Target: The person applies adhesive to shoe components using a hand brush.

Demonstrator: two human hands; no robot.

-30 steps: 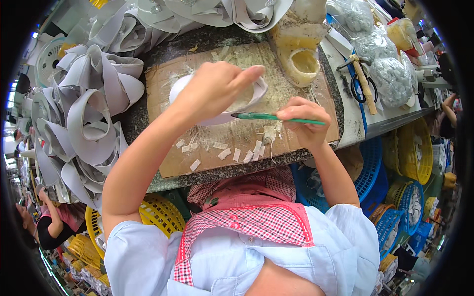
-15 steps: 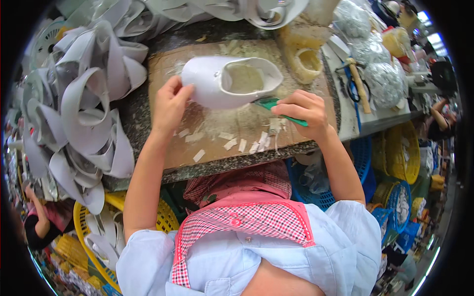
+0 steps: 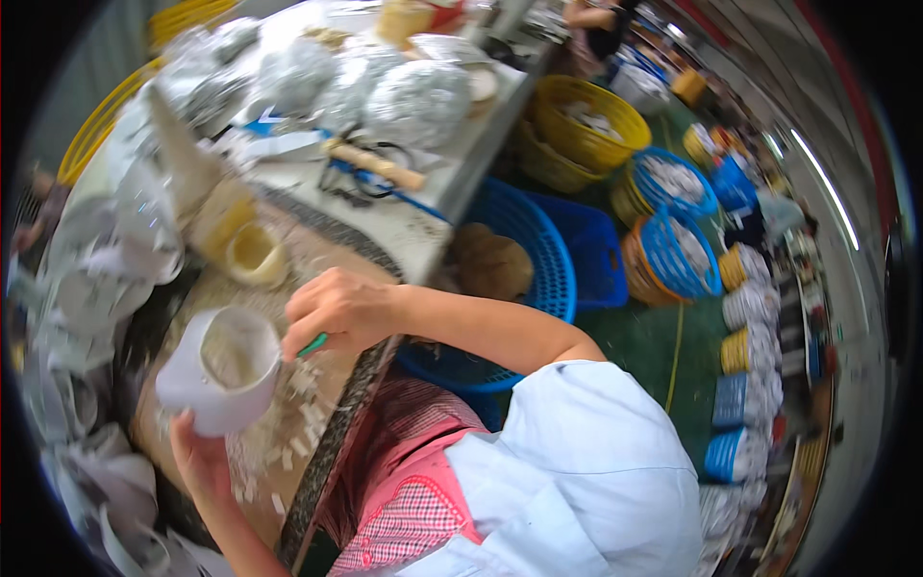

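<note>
White shoe upper (image 3: 223,370) now tilted, green-handled tool (image 3: 311,345) inside

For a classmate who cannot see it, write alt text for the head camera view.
A person's left hand holds a white shoe upper over a wooden board while the right hand works a green-handled tool at its rim. Blue and yellow baskets stand beside the bench.

My desk (image 3: 423,216) carried a brown wooden board (image 3: 288,385) strewn with small white scraps (image 3: 298,438). Beside it lay a yellowish cup-shaped piece (image 3: 255,255), a wooden-handled tool (image 3: 375,163), black-handled scissors (image 3: 351,188), foil-wrapped bundles (image 3: 418,101) and piled grey-white strips (image 3: 87,288).
</note>
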